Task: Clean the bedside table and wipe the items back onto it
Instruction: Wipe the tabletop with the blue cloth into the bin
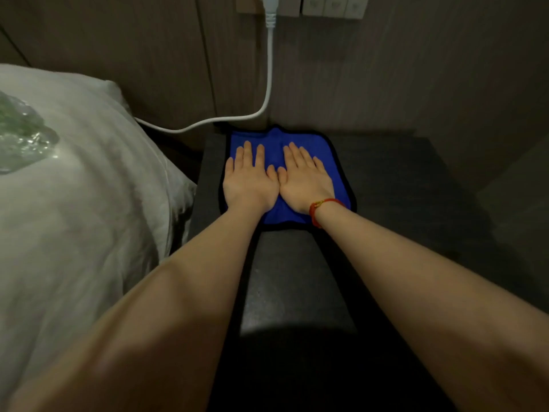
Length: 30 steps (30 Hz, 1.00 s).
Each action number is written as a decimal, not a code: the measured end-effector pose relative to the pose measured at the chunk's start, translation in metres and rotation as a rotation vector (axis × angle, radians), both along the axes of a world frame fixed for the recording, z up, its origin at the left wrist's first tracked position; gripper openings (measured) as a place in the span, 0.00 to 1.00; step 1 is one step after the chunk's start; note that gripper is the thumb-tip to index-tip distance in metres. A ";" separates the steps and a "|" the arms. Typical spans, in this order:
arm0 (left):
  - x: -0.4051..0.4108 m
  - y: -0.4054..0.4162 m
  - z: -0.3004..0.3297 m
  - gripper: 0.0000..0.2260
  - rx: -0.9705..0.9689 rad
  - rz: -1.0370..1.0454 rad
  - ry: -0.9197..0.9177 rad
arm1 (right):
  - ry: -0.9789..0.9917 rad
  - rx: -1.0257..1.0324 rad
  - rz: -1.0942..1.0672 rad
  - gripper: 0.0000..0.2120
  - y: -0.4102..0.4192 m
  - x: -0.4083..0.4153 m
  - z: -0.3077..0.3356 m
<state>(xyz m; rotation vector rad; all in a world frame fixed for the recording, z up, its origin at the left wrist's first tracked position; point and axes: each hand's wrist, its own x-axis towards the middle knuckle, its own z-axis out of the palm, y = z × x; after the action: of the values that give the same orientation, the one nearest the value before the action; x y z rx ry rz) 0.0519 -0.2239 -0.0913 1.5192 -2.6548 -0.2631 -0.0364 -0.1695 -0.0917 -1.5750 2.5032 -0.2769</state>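
Both forearms bare, no sleeves. Right wrist: thin red cord bracelet (315, 212) with small gold bead.

A bedroom; white pillow (74, 179) beside dark bedside table (401, 179); paneled wall (416, 69) with sockets (332, 5)

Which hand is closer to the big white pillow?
Left. The left hand presses flat on the blue cloth on the side nearest the white pillow. The right hand lies beside it, farther from the pillow.
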 end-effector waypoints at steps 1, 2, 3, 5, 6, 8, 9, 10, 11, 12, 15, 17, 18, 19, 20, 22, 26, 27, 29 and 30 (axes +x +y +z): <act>0.004 0.006 0.000 0.25 0.002 0.000 0.009 | 0.000 0.001 0.002 0.26 0.006 0.004 0.000; 0.008 0.013 -0.001 0.25 0.006 0.002 0.020 | 0.000 0.001 0.006 0.26 0.013 0.008 0.000; 0.013 0.021 -0.001 0.25 0.009 0.005 0.029 | -0.002 -0.001 0.008 0.26 0.022 0.013 0.000; 0.025 0.042 -0.002 0.25 0.011 0.009 0.030 | -0.011 -0.004 0.010 0.26 0.042 0.024 0.001; 0.031 0.053 -0.002 0.25 0.009 0.008 0.028 | -0.014 -0.003 0.009 0.26 0.053 0.030 0.001; 0.045 0.078 -0.002 0.25 0.003 0.003 0.028 | -0.013 0.000 0.011 0.26 0.077 0.045 0.002; 0.053 0.091 -0.002 0.25 0.004 0.002 0.031 | -0.013 0.002 0.012 0.26 0.090 0.053 0.002; 0.060 0.104 -0.001 0.25 0.007 -0.001 0.036 | -0.014 0.003 0.013 0.26 0.104 0.060 0.002; 0.067 0.117 -0.001 0.25 0.013 -0.004 0.041 | -0.014 0.007 0.014 0.26 0.117 0.067 0.002; 0.075 0.131 -0.001 0.25 0.018 -0.007 0.041 | -0.015 0.012 0.014 0.26 0.131 0.075 0.002; 0.093 0.169 0.001 0.25 0.024 -0.012 0.031 | -0.020 0.015 0.012 0.26 0.168 0.095 0.003; 0.103 0.190 0.002 0.25 0.032 -0.005 0.035 | -0.025 0.021 0.009 0.26 0.189 0.105 0.003; 0.107 0.199 0.001 0.25 0.036 -0.004 0.037 | -0.030 0.025 0.009 0.26 0.197 0.110 0.003; 0.111 0.206 0.001 0.25 0.034 -0.005 0.035 | -0.033 0.028 0.008 0.26 0.205 0.114 0.003; 0.113 0.213 0.000 0.26 0.026 -0.008 0.034 | -0.032 0.027 0.007 0.26 0.212 0.116 0.003; 0.117 0.221 0.000 0.31 0.016 -0.009 0.038 | -0.026 0.027 0.008 0.26 0.219 0.119 0.003; 0.116 0.218 0.002 0.26 0.043 -0.003 0.025 | -0.027 0.037 0.013 0.26 0.216 0.116 0.003; 0.113 0.214 0.004 0.25 0.047 -0.002 0.028 | -0.028 0.039 0.016 0.26 0.211 0.113 0.004; 0.105 0.203 0.004 0.25 0.037 -0.007 0.029 | -0.022 0.037 0.016 0.26 0.200 0.104 0.004; 0.099 0.195 0.003 0.25 0.033 -0.011 0.028 | -0.019 0.032 0.013 0.26 0.193 0.098 0.003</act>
<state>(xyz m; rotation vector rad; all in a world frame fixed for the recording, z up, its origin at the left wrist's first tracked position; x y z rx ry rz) 0.1509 -0.0290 -0.0880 1.4988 -2.6507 -0.3277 0.0617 0.0237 -0.0883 -1.5689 2.4693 -0.2473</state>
